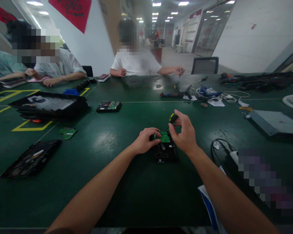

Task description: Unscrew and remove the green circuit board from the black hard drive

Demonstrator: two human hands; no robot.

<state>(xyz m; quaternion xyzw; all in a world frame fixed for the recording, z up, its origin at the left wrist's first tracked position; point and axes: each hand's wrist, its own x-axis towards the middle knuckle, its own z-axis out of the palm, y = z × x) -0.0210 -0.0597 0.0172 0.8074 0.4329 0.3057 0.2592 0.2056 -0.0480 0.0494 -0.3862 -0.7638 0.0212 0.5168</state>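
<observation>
Right now, the two hands are apart from each other, working at a black hard drive (164, 153) that lies flat on the dark green table (107, 201), straight ahead of the person. The left hand (146, 140) is at the drive's left side, its thumb and forefinger parted over the near and far parts of a green circuit board (164, 136) on top; whether it grips the drive or only rests there, I cannot tell. The right hand (184, 134) pinches a black and yellow screwdriver (172, 118) above the drive's far right corner, the handle tilted; the tip is too small to make out. Further off to the left lies a second hard drive (108, 106), and beyond it to the left a black tray (48, 104). Two loose green boards (68, 133) lie near a black panel (34, 159) at the left. On the right are a black cable (213, 152) and a flat grey metal box (278, 122). Across the table sits a co-worker in a white shirt (139, 63), hands apart.
</observation>
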